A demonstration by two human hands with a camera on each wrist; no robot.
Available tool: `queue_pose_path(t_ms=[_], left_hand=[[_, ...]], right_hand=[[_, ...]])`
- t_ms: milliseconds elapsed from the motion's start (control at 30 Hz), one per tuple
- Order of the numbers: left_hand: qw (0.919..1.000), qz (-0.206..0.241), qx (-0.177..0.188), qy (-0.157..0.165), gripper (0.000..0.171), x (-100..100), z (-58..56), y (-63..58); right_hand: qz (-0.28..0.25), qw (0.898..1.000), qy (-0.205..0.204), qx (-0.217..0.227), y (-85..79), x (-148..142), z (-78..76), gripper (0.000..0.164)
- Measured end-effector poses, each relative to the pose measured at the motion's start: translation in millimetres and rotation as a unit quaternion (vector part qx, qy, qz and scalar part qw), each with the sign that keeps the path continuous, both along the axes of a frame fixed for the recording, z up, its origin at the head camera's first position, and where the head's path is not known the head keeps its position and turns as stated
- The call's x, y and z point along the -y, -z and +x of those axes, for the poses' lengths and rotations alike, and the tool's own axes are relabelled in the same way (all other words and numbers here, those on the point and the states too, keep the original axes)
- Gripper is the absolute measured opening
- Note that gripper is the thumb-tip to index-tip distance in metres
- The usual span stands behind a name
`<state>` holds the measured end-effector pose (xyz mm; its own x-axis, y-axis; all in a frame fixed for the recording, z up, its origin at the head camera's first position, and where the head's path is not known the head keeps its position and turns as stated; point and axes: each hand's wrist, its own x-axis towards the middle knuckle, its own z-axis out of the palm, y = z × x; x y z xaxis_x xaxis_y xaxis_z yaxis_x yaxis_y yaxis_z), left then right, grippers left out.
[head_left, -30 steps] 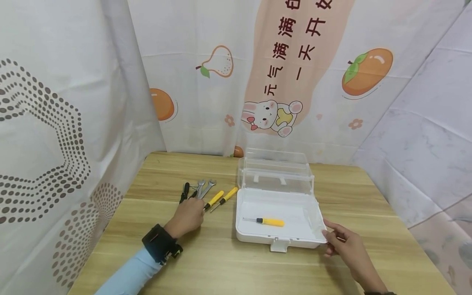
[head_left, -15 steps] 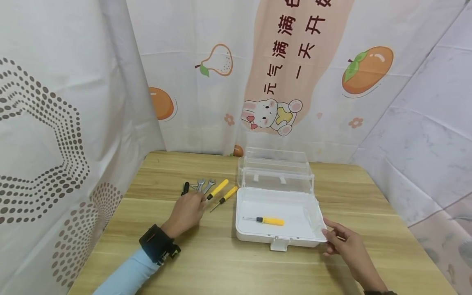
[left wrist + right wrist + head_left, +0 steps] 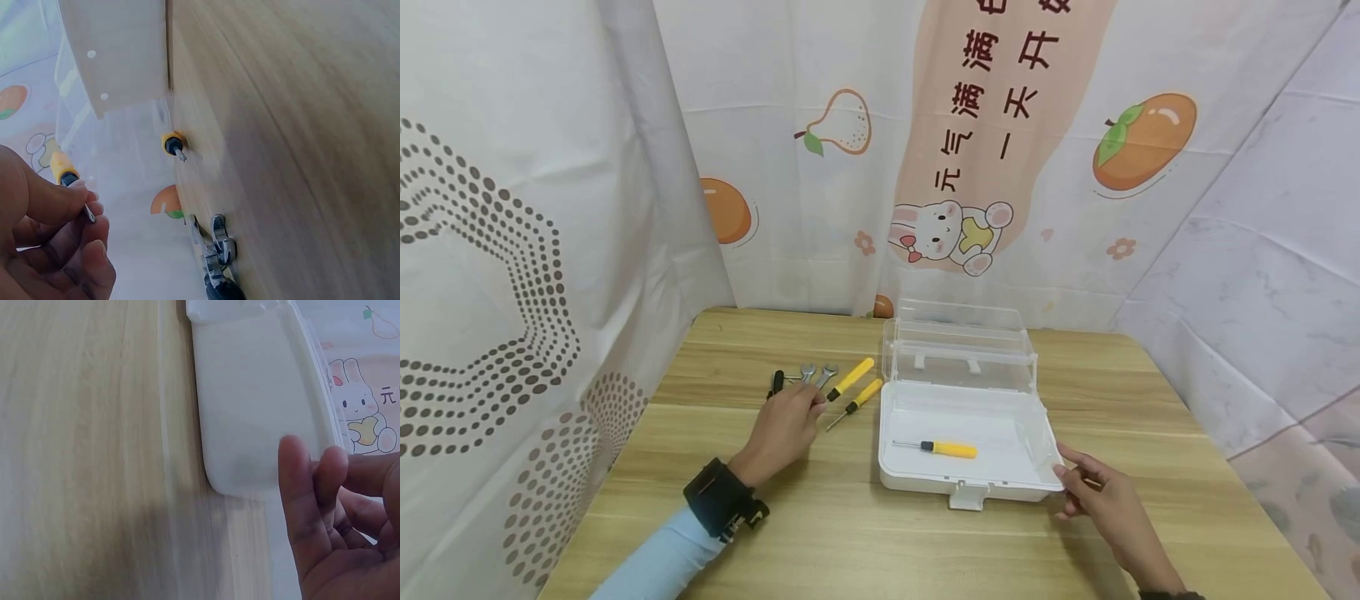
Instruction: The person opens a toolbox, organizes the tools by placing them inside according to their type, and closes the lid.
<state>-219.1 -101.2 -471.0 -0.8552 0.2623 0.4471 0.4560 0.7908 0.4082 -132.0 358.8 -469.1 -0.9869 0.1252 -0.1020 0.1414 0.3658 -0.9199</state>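
My left hand (image 3: pixel 784 429) pinches a yellow-and-black screwdriver (image 3: pixel 852 379) by its metal shaft between thumb and fingers. Raised off the table, its yellow handle points up and away in the left wrist view. A second yellow screwdriver (image 3: pixel 866 393) lies on the table just right of it. Metal wrenches (image 3: pixel 220 240) and a black-handled tool (image 3: pixel 778 382) lie beyond the hand, partly hidden by it. My right hand (image 3: pixel 1101 493) grips the right front corner of a white toolbox (image 3: pixel 889 479), thumb at the rim. Another yellow screwdriver (image 3: pixel 951 449) lies inside the toolbox.
The toolbox's transparent lid (image 3: pixel 962 367) stands tipped back toward the printed curtain (image 3: pixel 820 275) behind the table. A white latch (image 3: pixel 968 497) hangs at the box's front. Wood-grain table (image 3: pixel 850 550) stretches in front of it. Curtains also hang at left and right.
My left hand has lifted the screwdriver from among the tools, its handle rising up and to the right. My right hand has stayed at the toolbox corner.
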Motion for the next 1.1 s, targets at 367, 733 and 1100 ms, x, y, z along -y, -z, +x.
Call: queue_pose_path(t_ms=[367, 733, 1100], left_hand=[[0.9993, 0.003, -0.033, 0.015, 0.007, -8.3, -0.3, -1.9], [0.9983, 0.004, -0.047, 0.035, 0.007, -17.4, -0.7, -6.6], [0.9984, 0.000, -0.044, 0.037, 0.007, -21.3, 2.7, -9.4]], right_hand=[[0.007, 1.000, -0.003, -0.018, 0.3, -0.7, 1.0, 0.054], [0.010, 1.000, -0.005, -0.017, 2.4, -2.1, 0.1, 0.053], [-0.003, 1.000, -0.004, -0.023, 3.1, -0.7, 2.0, 0.053]])
